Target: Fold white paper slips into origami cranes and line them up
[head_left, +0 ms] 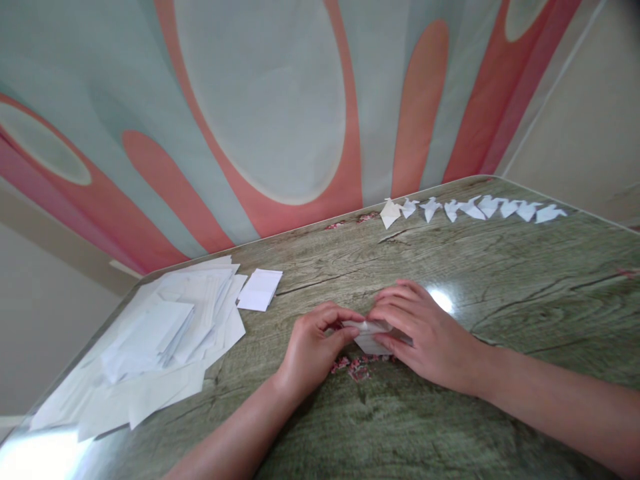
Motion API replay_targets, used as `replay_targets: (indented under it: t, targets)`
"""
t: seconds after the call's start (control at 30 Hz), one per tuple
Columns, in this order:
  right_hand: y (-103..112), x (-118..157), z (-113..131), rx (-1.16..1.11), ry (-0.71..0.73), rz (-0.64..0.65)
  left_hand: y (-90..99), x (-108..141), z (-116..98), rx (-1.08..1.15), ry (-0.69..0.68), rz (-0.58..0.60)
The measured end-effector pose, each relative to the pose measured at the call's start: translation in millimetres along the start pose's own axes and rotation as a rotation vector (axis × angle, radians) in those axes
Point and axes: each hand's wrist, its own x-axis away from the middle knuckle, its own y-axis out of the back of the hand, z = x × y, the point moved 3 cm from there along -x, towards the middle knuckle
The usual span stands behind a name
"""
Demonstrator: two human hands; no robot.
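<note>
A small piece of folded white paper (371,343) is held between both hands, just above the wood-patterned table (320,267). My left hand (320,337) pinches its left end between thumb and fingers. On the other side, my right hand (417,330) grips the right part, thumb in front and fingers behind. Parts of the paper's edges are hidden by the fingers.
Several folded paper birds (473,208) stand in a row along the table's back edge. To the left lies a large, loose pile of white paper (150,347), with a small stack of paper pieces (261,289) beside it. A patterned wall (265,100) rises behind.
</note>
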Motion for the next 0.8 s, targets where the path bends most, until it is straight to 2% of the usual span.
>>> replay_targets:
  t: [0.17,0.27,0.8]
  targets:
    - [0.0,0.1,0.3,0.025,-0.005,0.008,-0.1,1.2,-0.4,-0.087,-0.149,-0.044]
    - [0.1,-0.1,0.9,0.033,-0.005,0.016,-0.8,2.1,0.3,-0.117,-0.188,-0.049]
    - [5.1,-0.4,7.1,0.036,0.038,-0.008,2.8,-0.5,-2.3,-0.116,-0.135,-0.068]
